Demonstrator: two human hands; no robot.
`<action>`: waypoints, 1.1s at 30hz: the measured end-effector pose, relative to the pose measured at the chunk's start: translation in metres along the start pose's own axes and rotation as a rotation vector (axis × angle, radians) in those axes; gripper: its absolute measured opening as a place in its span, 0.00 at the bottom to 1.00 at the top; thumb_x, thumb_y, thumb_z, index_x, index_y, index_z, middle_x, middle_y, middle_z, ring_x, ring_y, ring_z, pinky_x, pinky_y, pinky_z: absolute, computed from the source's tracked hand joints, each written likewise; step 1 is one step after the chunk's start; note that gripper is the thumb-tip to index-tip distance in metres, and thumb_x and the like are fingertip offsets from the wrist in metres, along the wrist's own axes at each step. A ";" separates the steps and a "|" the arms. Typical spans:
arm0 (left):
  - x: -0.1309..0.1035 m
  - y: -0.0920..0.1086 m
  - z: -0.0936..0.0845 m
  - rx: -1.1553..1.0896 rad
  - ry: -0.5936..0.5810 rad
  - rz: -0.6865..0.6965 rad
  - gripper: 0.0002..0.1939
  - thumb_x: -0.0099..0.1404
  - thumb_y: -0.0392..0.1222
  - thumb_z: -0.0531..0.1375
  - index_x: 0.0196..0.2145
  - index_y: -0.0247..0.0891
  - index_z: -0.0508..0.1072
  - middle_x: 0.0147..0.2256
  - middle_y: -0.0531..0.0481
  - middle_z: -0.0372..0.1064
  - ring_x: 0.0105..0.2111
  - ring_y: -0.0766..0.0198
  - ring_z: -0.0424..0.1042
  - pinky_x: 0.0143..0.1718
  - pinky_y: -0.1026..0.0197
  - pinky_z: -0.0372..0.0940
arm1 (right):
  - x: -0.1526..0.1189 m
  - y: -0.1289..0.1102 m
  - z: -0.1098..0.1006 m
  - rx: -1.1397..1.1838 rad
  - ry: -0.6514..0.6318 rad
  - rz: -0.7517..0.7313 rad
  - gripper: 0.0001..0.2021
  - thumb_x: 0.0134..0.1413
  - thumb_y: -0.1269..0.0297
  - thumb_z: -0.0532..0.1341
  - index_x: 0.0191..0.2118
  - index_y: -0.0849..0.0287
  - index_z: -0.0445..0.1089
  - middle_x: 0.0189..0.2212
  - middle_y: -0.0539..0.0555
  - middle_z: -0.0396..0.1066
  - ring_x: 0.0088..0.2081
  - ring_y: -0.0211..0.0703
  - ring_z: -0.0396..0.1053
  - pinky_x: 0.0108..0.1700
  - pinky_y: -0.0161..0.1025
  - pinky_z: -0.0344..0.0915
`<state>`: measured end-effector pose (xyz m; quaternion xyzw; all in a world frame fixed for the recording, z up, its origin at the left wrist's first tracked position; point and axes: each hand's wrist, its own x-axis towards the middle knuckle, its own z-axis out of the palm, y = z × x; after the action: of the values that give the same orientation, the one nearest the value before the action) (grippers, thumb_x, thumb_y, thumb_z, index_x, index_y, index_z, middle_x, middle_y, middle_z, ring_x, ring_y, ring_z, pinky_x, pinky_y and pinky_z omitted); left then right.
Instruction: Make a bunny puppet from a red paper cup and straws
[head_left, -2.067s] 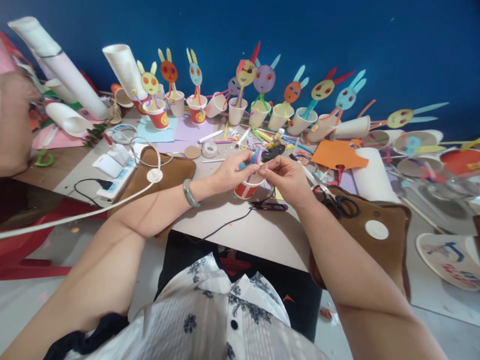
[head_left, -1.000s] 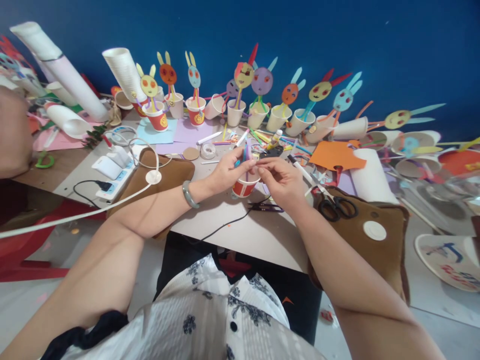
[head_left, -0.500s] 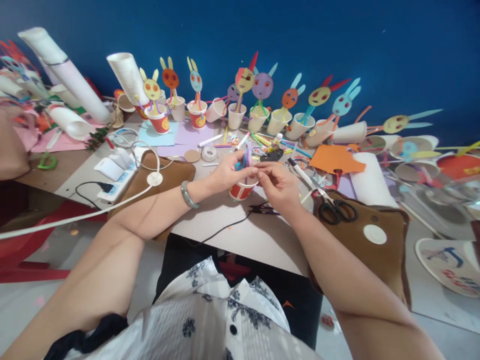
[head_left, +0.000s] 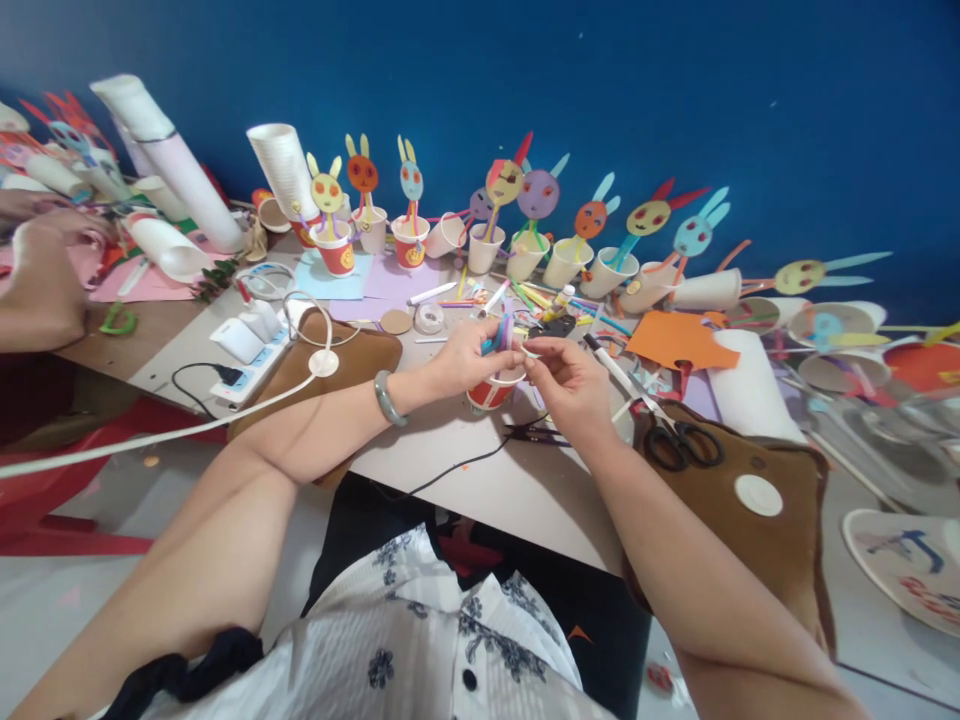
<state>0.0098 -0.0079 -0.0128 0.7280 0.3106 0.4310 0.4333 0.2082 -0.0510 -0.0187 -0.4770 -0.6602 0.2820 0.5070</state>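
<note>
My left hand [head_left: 469,358] is closed in a pinch around a purple and blue paper piece [head_left: 508,328], just above a red-and-white paper cup [head_left: 491,394]. The cup stands on the table, its rim partly covered by my fingers. Thumb and fingertips of my right hand [head_left: 571,383] are pinched together at the cup's right side, close to my left fingertips. What sits between the right fingertips is too small to make out. Behind both hands lie colored strips and a glue stick [head_left: 561,301].
Along the blue wall stands a row of paper cups [head_left: 486,250] with rabbit-faced figures. Black-handled scissors [head_left: 682,446] rest on a brown pad at right, near a marker [head_left: 611,365]. A power strip [head_left: 259,365] with cables lies left. Another person's arm [head_left: 41,285] reaches in at far left.
The view has shifted slightly, so the table sits lower and further right. My hands keep nearly the same pinch at the cup. More of the other person's hands shows at left.
</note>
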 end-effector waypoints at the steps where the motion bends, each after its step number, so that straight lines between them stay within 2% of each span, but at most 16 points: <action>1: -0.001 0.001 0.001 0.010 0.010 0.000 0.17 0.67 0.55 0.68 0.36 0.37 0.75 0.34 0.50 0.76 0.36 0.61 0.72 0.42 0.58 0.67 | 0.001 0.001 -0.001 -0.005 0.013 0.044 0.22 0.56 0.40 0.72 0.41 0.55 0.77 0.34 0.55 0.80 0.33 0.46 0.77 0.36 0.44 0.74; 3: -0.005 0.004 0.003 0.039 0.042 -0.006 0.17 0.68 0.56 0.67 0.36 0.38 0.74 0.33 0.50 0.75 0.35 0.61 0.71 0.41 0.58 0.66 | 0.002 0.000 -0.004 -0.027 0.022 0.108 0.24 0.51 0.38 0.74 0.37 0.55 0.75 0.28 0.52 0.77 0.28 0.44 0.73 0.31 0.42 0.71; 5: -0.010 0.009 0.006 0.076 0.085 -0.010 0.17 0.69 0.55 0.67 0.36 0.38 0.74 0.33 0.50 0.74 0.35 0.61 0.70 0.40 0.59 0.66 | 0.002 -0.005 -0.008 -0.067 0.010 0.118 0.23 0.50 0.39 0.74 0.33 0.54 0.74 0.26 0.52 0.76 0.25 0.43 0.71 0.28 0.41 0.68; 11: -0.023 0.021 0.017 0.072 0.152 -0.026 0.14 0.70 0.52 0.66 0.34 0.40 0.71 0.32 0.51 0.75 0.34 0.62 0.70 0.40 0.58 0.67 | -0.006 -0.031 -0.015 -0.346 -0.003 0.023 0.13 0.56 0.50 0.69 0.29 0.53 0.76 0.19 0.50 0.73 0.20 0.42 0.67 0.27 0.41 0.60; 13: -0.024 0.020 0.020 0.044 0.159 -0.030 0.14 0.70 0.51 0.67 0.33 0.40 0.70 0.32 0.51 0.75 0.34 0.62 0.71 0.40 0.59 0.68 | -0.010 -0.037 -0.015 -0.461 -0.003 -0.001 0.13 0.58 0.51 0.68 0.28 0.53 0.76 0.17 0.50 0.72 0.19 0.43 0.66 0.27 0.42 0.58; 18: -0.026 0.016 0.026 0.018 0.199 -0.042 0.13 0.70 0.49 0.66 0.34 0.40 0.69 0.33 0.51 0.75 0.34 0.63 0.72 0.42 0.57 0.68 | -0.021 -0.045 -0.013 -0.596 0.004 -0.086 0.14 0.63 0.50 0.65 0.33 0.53 0.79 0.21 0.52 0.76 0.21 0.45 0.69 0.30 0.43 0.59; 23: -0.027 0.017 0.029 -0.118 0.140 -0.005 0.18 0.72 0.55 0.65 0.32 0.40 0.69 0.31 0.50 0.74 0.35 0.62 0.73 0.42 0.57 0.70 | -0.023 -0.046 -0.010 -0.607 -0.007 -0.060 0.13 0.62 0.49 0.67 0.33 0.52 0.79 0.18 0.50 0.72 0.20 0.46 0.68 0.30 0.44 0.57; 27: -0.030 0.019 0.030 -0.123 0.112 0.012 0.22 0.70 0.62 0.66 0.33 0.39 0.72 0.35 0.48 0.76 0.38 0.61 0.74 0.44 0.56 0.71 | -0.022 -0.043 -0.008 -0.625 -0.014 -0.053 0.11 0.61 0.51 0.67 0.33 0.52 0.78 0.16 0.50 0.70 0.20 0.46 0.68 0.29 0.43 0.55; 33: -0.034 0.019 0.032 -0.152 0.078 -0.009 0.25 0.70 0.65 0.67 0.36 0.38 0.75 0.36 0.48 0.77 0.39 0.62 0.74 0.45 0.58 0.69 | -0.022 -0.043 -0.006 -0.784 -0.059 -0.027 0.10 0.62 0.56 0.63 0.37 0.56 0.78 0.21 0.53 0.75 0.27 0.50 0.74 0.32 0.41 0.55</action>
<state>0.0252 -0.0562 -0.0157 0.6743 0.2971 0.4793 0.4768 0.2001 -0.0881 0.0115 -0.6174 -0.7384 0.0152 0.2710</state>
